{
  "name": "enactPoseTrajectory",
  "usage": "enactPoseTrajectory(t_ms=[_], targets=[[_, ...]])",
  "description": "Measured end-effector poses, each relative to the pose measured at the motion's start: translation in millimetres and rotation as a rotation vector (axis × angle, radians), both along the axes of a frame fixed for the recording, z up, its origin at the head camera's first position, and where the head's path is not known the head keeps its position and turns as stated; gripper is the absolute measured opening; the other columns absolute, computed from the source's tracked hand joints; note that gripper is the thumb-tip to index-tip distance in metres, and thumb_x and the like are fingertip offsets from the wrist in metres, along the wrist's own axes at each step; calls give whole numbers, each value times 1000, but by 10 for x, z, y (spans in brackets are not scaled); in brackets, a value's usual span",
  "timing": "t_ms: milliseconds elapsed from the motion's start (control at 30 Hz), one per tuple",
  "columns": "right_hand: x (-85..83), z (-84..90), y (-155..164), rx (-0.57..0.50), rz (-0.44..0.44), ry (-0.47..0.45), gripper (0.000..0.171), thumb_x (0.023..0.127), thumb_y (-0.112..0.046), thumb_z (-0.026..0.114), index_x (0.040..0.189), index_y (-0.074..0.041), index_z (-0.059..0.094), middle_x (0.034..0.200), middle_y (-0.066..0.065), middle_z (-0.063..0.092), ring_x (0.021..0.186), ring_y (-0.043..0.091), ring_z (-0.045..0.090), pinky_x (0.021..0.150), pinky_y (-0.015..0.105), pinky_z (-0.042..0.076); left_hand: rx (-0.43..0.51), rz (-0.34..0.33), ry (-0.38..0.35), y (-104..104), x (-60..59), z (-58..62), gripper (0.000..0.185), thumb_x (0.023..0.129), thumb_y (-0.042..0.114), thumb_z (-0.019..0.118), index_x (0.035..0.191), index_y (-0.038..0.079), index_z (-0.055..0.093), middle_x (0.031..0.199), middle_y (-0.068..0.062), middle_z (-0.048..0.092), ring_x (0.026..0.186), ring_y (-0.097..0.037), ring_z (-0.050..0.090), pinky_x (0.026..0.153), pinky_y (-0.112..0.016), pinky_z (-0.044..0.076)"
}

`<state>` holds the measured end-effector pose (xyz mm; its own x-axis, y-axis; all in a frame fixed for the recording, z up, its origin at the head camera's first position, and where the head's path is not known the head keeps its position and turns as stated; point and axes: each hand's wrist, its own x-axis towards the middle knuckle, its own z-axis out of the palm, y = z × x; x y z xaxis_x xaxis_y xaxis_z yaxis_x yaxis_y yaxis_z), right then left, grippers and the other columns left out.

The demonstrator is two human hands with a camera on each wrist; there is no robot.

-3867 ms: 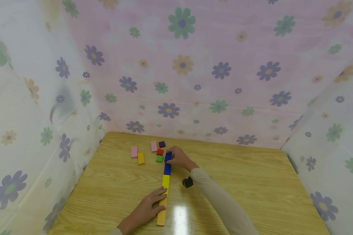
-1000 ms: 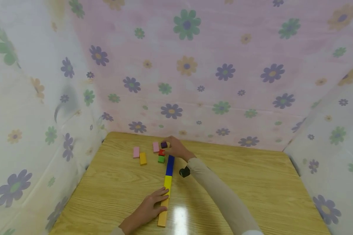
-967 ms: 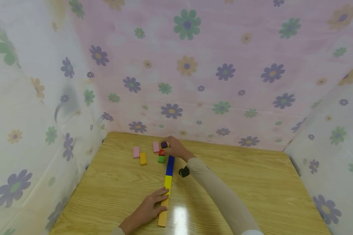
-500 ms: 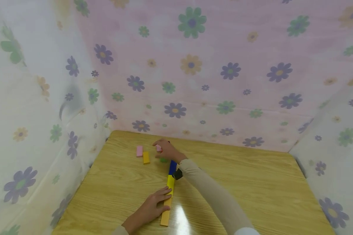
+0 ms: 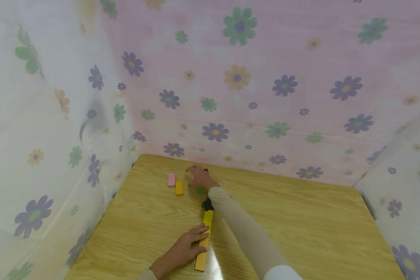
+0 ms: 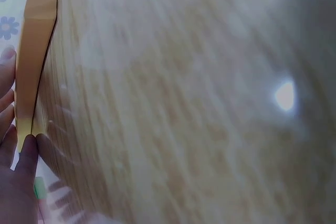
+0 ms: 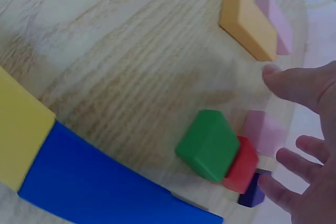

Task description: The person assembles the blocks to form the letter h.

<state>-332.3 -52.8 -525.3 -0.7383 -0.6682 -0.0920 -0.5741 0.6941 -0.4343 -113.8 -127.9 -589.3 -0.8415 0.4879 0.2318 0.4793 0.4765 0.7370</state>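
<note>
A straight row of blocks runs away from the person: orange, yellow, then blue. My left hand rests on the orange and yellow part, fingers laid across it. At the far end my right hand hovers over loose blocks, thumb and fingers spread apart. In the right wrist view, a pink block lies beyond the gap between thumb and fingers. Beside it are a green block, a red block and a dark purple block. In the head view the right hand mostly hides these.
Left of the right hand lie another pink block and an orange-yellow block. The black wrist camera covers the blue part of the row in the head view. Flowered cloth hangs behind the wooden table.
My right hand has left the blue end of the row, passed the purple and red blocks and moved left over the loose pink block. The left hand stays on the row.
</note>
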Motion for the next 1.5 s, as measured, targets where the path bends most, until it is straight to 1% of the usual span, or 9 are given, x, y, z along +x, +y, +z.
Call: enactPoseTrajectory(t_ms=[167,267,467,667,867,1000,1267,1367,1500], targets=[[24,-3,-50,73,-25,27,50,82,-14,61,128,-11,43,133,12,36,121,29,33,92,48,36,-3,-5,-1,-7,-5,29,46,83,28,59,122,4,52,135,-6,40,126,-24,31,96,-42,35],[22,-30,-87,78,-30,44,39,88,-13,51,126,-10,45,131,12,39,120,29,34,93,46,37,-4,-11,2,-11,-5,40,46,83,27,59,122,3,52,134,-7,40,126,-24,31,96,-41,35],[-6,-172,-136,170,-69,88,33,96,-24,34,124,-14,47,126,10,42,115,30,36,90,48,37,-14,-12,-8,-18,9,50,45,84,27,59,122,4,51,134,-6,40,126,-25,31,96,-41,35],[18,-286,-123,177,-104,141,30,91,-33,45,116,-17,50,117,9,45,103,27,39,84,46,39,-18,-7,-14,-18,21,34,46,84,28,58,123,4,51,135,-5,39,126,-25,30,96,-41,35],[7,-348,-124,208,-105,201,42,87,-42,49,120,-16,48,121,8,47,108,26,41,86,47,41,-24,-9,-14,-26,13,27,46,85,29,57,123,5,50,136,-4,38,127,-24,30,96,-41,35],[59,-259,-106,75,-85,203,44,83,-39,59,116,-11,52,118,9,50,107,26,44,86,46,41,-23,-6,-12,-27,3,22,45,84,29,58,123,5,51,136,-4,38,127,-24,30,96,-41,35],[107,-154,27,-196,33,154,44,78,-27,66,110,1,55,113,12,53,103,22,49,85,31,44,-18,-15,-20,6,24,56,46,84,27,58,123,4,51,136,-5,38,127,-24,30,96,-40,35],[122,-82,98,-272,67,138,41,77,-20,68,108,5,57,111,13,55,106,24,48,85,33,44,-20,-12,-27,12,24,66,46,84,27,58,123,5,50,136,-5,38,127,-23,30,96,-40,35],[162,36,201,-291,113,159,38,75,-12,67,108,6,57,110,13,56,100,23,50,81,33,45,-35,12,-36,7,25,49,46,84,29,58,123,7,51,136,-2,37,127,-22,29,97,-40,34]])
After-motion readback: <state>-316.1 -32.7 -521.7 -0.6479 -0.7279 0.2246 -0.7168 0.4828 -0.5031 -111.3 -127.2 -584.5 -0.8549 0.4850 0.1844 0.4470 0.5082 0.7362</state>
